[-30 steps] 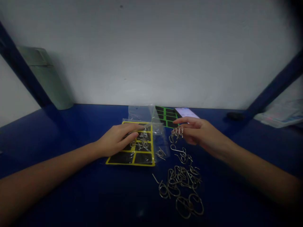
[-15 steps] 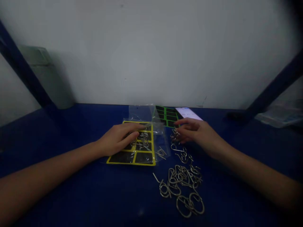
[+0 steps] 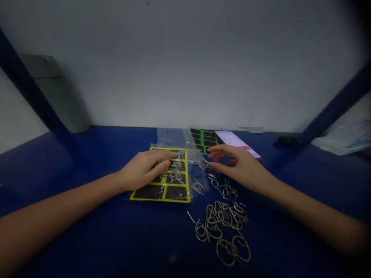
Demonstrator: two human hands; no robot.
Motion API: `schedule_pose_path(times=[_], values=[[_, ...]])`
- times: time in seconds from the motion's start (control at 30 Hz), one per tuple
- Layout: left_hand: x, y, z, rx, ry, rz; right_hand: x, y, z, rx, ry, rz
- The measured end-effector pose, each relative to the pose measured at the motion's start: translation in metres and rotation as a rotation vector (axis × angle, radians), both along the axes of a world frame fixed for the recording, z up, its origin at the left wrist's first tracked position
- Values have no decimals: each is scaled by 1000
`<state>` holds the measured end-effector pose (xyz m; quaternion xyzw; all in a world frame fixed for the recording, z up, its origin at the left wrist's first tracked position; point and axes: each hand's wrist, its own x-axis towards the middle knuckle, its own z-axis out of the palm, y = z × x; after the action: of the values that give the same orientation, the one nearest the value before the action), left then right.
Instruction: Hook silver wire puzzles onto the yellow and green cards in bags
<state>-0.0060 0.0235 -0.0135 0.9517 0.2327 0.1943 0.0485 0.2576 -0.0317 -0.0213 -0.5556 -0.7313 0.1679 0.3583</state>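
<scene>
Flat over a clear plastic bag (image 3: 197, 166) lies my left hand (image 3: 145, 168), its thumb and fingers apart. Under the bag is a black card with yellow lines (image 3: 149, 192). Shiny bent-wire puzzle pieces (image 3: 175, 172) show at the left fingertips, and another wire puzzle (image 3: 198, 187) sits near the bag's right edge. My right hand (image 3: 237, 164) is curled beyond the pile, with a small metal wire puzzle (image 3: 206, 163) at its thumb and fingertips; the exact grip is hard to see. Closer to me spreads a pile of wire puzzles (image 3: 222, 218), several of them linked.
A black card with green lines (image 3: 204, 139) and a lit phone (image 3: 236, 141) lie behind the right hand. A dark mouse-like object (image 3: 288, 140) and a whitish plastic packet (image 3: 342, 137) are at the right. A greyish cylinder (image 3: 62, 98) stands back left, by a blue post (image 3: 31, 85).
My right hand has moved left and slightly toward the bag, with a wire puzzle shifting left at its fingertips. More of the phone shows. My left hand stays in place.
</scene>
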Motion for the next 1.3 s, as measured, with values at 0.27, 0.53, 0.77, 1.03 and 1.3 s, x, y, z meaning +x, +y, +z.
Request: schedule_pose_path(times=[0.27, 0.53, 0.77, 1.03, 1.3], values=[[1, 0, 1, 4, 0, -1, -2, 1, -9, 23, -158, 101], [0, 0, 1, -2, -6, 0, -1, 2, -3, 1, -31, 17], [1, -1, 1, 6, -1, 2, 1, 3, 1, -58, 256, 14], [1, -1, 1, -2, 4, 12, -1, 2, 5, -223, 594, -2], [0, -1, 1, -7, 5, 10, 4, 6, 3, -493, 905, 44]])
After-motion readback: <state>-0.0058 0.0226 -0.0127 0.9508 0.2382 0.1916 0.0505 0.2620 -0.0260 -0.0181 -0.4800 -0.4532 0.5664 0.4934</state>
